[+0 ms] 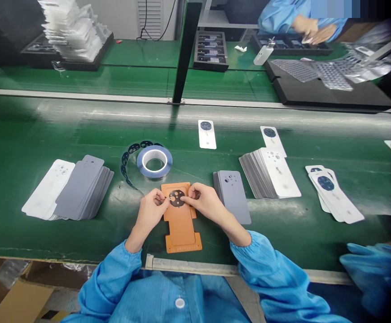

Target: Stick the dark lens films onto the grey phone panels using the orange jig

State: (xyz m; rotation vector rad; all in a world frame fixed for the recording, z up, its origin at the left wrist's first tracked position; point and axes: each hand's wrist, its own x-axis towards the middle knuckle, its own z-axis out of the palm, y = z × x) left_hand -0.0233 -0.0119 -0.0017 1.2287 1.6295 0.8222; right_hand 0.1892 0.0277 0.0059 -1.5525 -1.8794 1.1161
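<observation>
An orange fixture (181,229) with a shallow phone-shaped recess lies in front of me. Over its upper end is a black round sticker (176,198) with several holes. My left hand (153,207) is closed in a pinch at the sticker's left edge, and my right hand (204,202) pinches its right edge. Whether the sticker touches the fixture I cannot tell. Just behind my left hand stands a roll of blue-edged tape (141,163), with a strip of similar black round stickers curling from its left side.
Left lie white and grey phone-shaped plates (81,188). Right are grey plates (235,197), a fanned stack (279,172) and white plates bearing dark stickers (338,197). A dark post (183,54) rises behind. Across the belt a co-worker's hands (311,30) are over a black tray.
</observation>
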